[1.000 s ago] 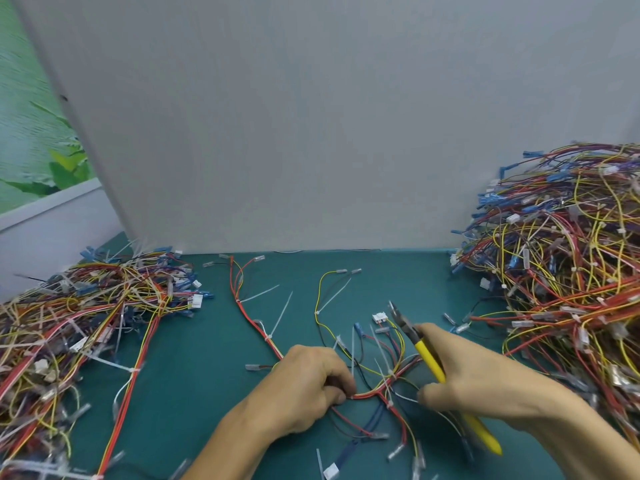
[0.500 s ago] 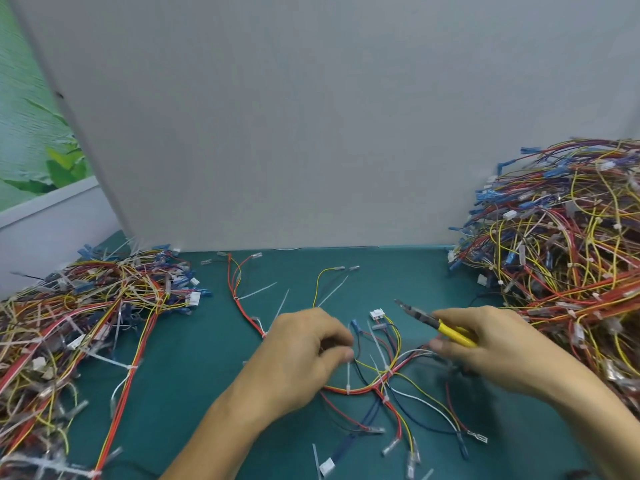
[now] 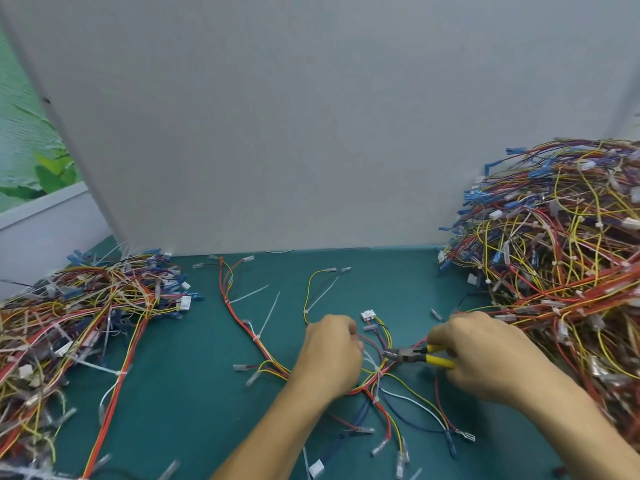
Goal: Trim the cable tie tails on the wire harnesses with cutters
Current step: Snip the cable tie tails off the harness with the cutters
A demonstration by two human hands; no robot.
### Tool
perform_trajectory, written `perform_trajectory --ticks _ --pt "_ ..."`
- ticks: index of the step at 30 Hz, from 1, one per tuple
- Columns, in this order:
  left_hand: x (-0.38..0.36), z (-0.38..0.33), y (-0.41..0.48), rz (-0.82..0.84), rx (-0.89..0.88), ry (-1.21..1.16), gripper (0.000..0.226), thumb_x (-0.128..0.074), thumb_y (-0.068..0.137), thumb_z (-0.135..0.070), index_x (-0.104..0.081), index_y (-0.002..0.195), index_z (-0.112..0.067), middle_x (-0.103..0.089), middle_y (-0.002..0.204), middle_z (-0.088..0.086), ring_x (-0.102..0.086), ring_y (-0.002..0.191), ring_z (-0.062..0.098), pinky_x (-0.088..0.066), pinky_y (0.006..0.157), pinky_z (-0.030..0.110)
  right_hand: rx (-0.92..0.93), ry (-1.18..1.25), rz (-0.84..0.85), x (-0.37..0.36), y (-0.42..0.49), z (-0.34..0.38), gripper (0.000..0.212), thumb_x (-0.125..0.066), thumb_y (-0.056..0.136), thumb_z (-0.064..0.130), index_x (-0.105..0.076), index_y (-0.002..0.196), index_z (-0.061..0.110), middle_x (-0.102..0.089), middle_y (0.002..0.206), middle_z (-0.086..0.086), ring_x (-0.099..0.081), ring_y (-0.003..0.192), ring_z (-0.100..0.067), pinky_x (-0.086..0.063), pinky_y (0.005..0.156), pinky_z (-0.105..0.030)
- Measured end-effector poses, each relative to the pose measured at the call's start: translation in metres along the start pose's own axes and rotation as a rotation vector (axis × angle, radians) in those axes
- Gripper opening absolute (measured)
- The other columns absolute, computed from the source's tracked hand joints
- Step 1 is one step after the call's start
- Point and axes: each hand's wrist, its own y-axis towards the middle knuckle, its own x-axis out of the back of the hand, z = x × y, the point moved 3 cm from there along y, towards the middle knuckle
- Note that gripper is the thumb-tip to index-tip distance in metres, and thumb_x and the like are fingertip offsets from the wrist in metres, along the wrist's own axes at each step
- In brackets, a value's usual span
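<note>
The surface [image 3: 194, 393] was a smooth teal mat, backed by a plain grey panel [image 3: 311, 116] that filled the upper frame. At lower centre lay the wire harness [image 3: 375, 374], a loose spray of thin red, yellow, blue and white insulated strands bound at a knot, ending in clear-sleeved terminals and a small white connector [image 3: 367, 314]. Stiff, pale, translucent cable tie tails [image 3: 268, 315] stuck out from its red branch at centre left. The left hand [image 3: 329, 355] was curled around the strands just left of the knot. The right hand [image 3: 485, 355] gripped the glossy yellow handles of the cutters [image 3: 407, 355], whose dark metal head pointed left at the bundle. Tangled harness heaps sat at the left edge [image 3: 86, 306] and, taller, at the right [image 3: 561, 265].
</note>
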Motion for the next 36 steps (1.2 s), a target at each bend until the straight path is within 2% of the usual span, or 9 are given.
perform_trajectory --ticks 3,5,10,13,16,21,25,32,36 --pt "0.003 0.006 -0.008 -0.171 -0.076 -0.113 0.015 -0.064 0.085 -0.011 -0.063 0.097 -0.020 -0.062 0.095 -0.005 -0.066 0.085 0.018 -0.057 0.080 0.038 0.035 -0.013 -0.017 -0.001 0.000 0.003 0.025 -0.052 0.080 0.030 -0.062 0.103 0.033 -0.058 0.093 0.004 -0.059 0.098 -0.024 -0.039 0.066 -0.029" --pt "0.006 0.009 -0.010 -0.245 -0.092 -0.117 0.020 -0.066 0.084 -0.011 -0.056 0.091 -0.026 -0.056 0.092 -0.008 -0.064 0.081 0.015 -0.057 0.077 0.038 0.042 -0.012 -0.018 -0.001 0.000 0.004 0.025 -0.053 0.079 0.029 -0.063 0.102 0.033 -0.060 0.094 0.003 -0.059 0.096 -0.024 -0.042 0.066 -0.030" --pt "0.005 0.013 -0.006 -0.075 -0.064 0.018 0.012 -0.059 0.086 -0.012 -0.068 0.086 -0.020 -0.072 0.084 -0.002 -0.068 0.078 0.019 -0.056 0.077 0.037 0.054 0.014 0.023 -0.001 0.002 0.005 0.024 -0.054 0.078 0.029 -0.062 0.100 0.034 -0.062 0.093 0.003 -0.060 0.094 -0.025 -0.039 0.062 -0.028" --pt "0.000 0.011 -0.005 -0.019 -0.122 -0.025 0.018 -0.064 0.085 -0.013 -0.072 0.099 -0.020 -0.071 0.086 -0.010 -0.066 0.078 0.006 -0.051 0.077 0.017 0.075 0.001 0.046 0.000 0.002 0.007 0.019 -0.054 0.079 0.028 -0.062 0.096 0.031 -0.062 0.092 0.003 -0.060 0.092 -0.025 -0.038 0.061 -0.028" --pt "-0.004 0.010 -0.004 0.002 -0.152 -0.066 0.015 -0.068 0.085 -0.018 -0.075 0.098 -0.024 -0.072 0.084 -0.013 -0.063 0.079 -0.004 -0.042 0.072 0.003 0.078 -0.001 0.085 0.002 0.001 0.008 0.003 -0.054 0.077 0.026 -0.054 0.077 0.029 -0.058 0.084 0.003 -0.059 0.087 -0.026 -0.036 0.058 -0.028" --pt "-0.006 0.013 -0.002 -0.033 -0.172 -0.067 0.010 -0.067 0.087 -0.017 -0.075 0.086 -0.022 -0.074 0.087 -0.011 -0.060 0.073 -0.009 -0.039 0.064 0.001 0.084 -0.002 0.107 0.003 0.001 0.009 0.012 -0.054 0.076 0.023 -0.047 0.070 0.029 -0.054 0.079 0.002 -0.059 0.086 -0.027 -0.038 0.059 -0.030" --pt "-0.007 0.014 -0.001 -0.034 -0.171 -0.076 0.009 -0.067 0.087 -0.018 -0.075 0.085 -0.021 -0.074 0.088 -0.013 -0.062 0.078 -0.004 -0.043 0.070 0.006 0.108 -0.004 0.094 0.001 0.002 0.011 0.011 -0.053 0.078 0.023 -0.048 0.076 0.033 -0.057 0.086 0.001 -0.060 0.091 -0.028 -0.038 0.061 -0.031" --pt "-0.007 0.014 0.000 -0.036 -0.192 -0.087 0.009 -0.067 0.086 -0.016 -0.075 0.084 -0.020 -0.065 0.069 -0.029 -0.058 0.072 -0.013 -0.037 0.062 -0.001 0.115 0.005 0.106 -0.002 0.002 0.012 0.011 -0.053 0.077 0.020 -0.047 0.075 0.029 -0.048 0.078 0.002 -0.059 0.089 -0.029 -0.041 0.062 -0.030" --pt "-0.007 0.013 -0.001 -0.050 -0.195 -0.081 0.010 -0.067 0.086 -0.017 -0.075 0.083 -0.022 -0.069 0.075 -0.020 -0.059 0.074 -0.010 -0.037 0.063 0.000 0.114 -0.033 0.091 0.000 0.001 0.012 0.014 -0.053 0.078 0.021 -0.044 0.075 0.032 -0.039 0.071 0.003 -0.059 0.090 -0.030 -0.036 0.062 -0.030"
